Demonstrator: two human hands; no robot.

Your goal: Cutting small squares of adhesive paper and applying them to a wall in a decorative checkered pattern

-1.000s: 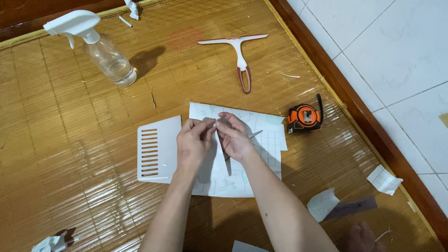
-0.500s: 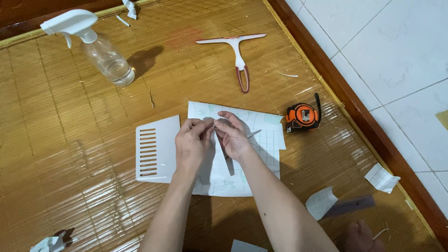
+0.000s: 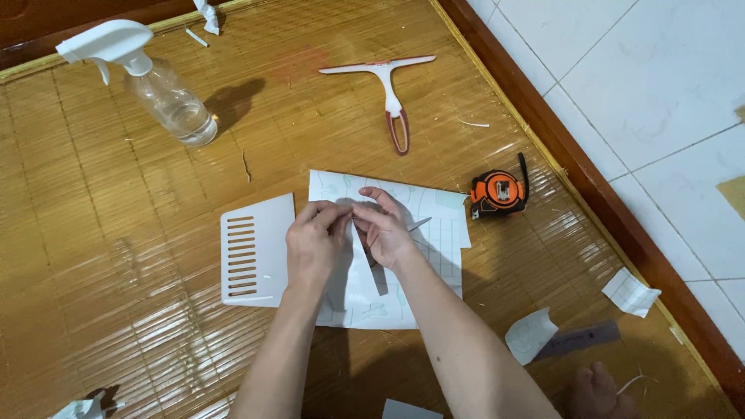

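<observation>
Spray bottle [image 3: 159, 93]: far left at the top of the mat [image 3: 101, 233], lying tilted, well apart from the hands.
Scraper [image 3: 256, 250]: flat white card with slots, just left of the sheet and touching its edge, beside the left wrist.
Left hand [image 3: 314, 242]: over the sheet, fingertips pinched together on the top of a narrow strip.
Strip [image 3: 363, 260]: a thin pale piece running down from the fingertips of both hands — it seems to be lifting off the sheet, though how far it is free I cannot tell.
Right hand [image 3: 384, 233]: closed on the same strip from the other side; a slim grey blade-like tool [image 3: 417, 225] sticks out past its fingers.
Sheet [image 3: 434, 248]: white, printed with a faint grid, flat on the mat under both hands.
Squeegee [image 3: 392, 93]: above the sheet, untouched.
Tape measure [image 3: 498, 192]: orange, just right of the sheet.
Scraps [image 3: 630, 292]: paper bits at the right edge.
Step in hand: separating the strip from the sheet, by the look of it.
Next move: likely a slow, even pull — with the sheet held flat so it does not rise with the strip.
</observation>
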